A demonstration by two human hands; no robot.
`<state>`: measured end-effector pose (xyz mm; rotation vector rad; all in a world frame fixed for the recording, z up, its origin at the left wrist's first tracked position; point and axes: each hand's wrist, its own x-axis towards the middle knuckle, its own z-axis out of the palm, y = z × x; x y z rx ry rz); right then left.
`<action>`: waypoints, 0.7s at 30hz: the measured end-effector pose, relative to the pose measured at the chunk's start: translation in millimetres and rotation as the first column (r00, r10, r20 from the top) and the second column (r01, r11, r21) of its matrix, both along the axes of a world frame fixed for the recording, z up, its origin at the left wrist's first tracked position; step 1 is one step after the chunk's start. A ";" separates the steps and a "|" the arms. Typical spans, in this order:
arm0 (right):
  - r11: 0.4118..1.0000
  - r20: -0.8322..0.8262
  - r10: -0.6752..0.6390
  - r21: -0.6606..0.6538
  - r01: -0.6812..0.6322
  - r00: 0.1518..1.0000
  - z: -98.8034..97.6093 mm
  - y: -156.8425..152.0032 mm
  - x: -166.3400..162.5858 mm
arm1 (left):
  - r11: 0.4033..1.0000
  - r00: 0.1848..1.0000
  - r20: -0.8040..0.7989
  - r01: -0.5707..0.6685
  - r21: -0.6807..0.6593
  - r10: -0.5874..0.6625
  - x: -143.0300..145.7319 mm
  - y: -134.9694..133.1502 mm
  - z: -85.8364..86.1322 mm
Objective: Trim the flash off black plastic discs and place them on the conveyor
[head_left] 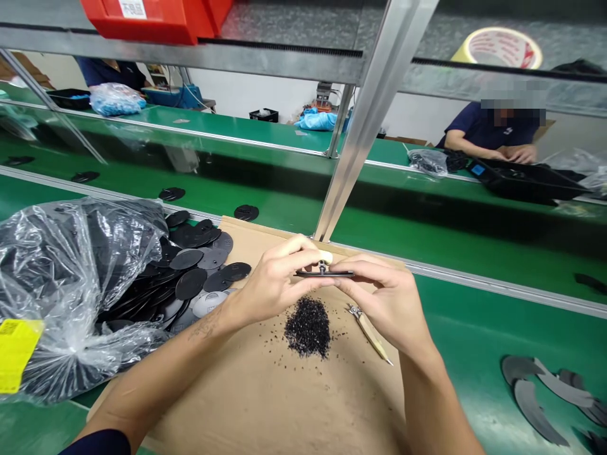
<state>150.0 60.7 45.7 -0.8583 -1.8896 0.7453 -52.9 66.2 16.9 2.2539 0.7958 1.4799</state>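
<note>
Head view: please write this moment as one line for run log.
left hand: pinches black disc; right hand: pinches same disc; brown sheet: black granules in pile; cutters: lying right of pile

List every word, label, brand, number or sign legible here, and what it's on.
None reads with certainty:
White label on the red bin: characters, cut off and unclear.
Tape roll, inside its core: red print, too blurred.
Yellow label on the plastic bag: print too blurred.
Grey disc in the pile: markings too small.
Co-worker's shirt: tiny mark, unreadable.
</note>
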 end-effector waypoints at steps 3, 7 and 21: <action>0.992 0.011 0.007 0.124 -0.009 1.000 -0.1 0.3 -0.1 | 0.999 1.000 -0.014 0.028 0.043 -0.028 -3.0 0.9 3.3; 0.977 0.030 0.016 0.213 -0.022 0.999 -1.9 0.8 -2.4 | 0.993 0.999 -0.047 0.021 0.113 -0.016 -5.2 1.5 6.0; 0.970 0.051 0.061 0.232 -0.071 0.997 0.3 3.1 1.5 | 0.975 0.997 -0.024 -0.067 0.212 0.074 0.2 -1.2 -2.2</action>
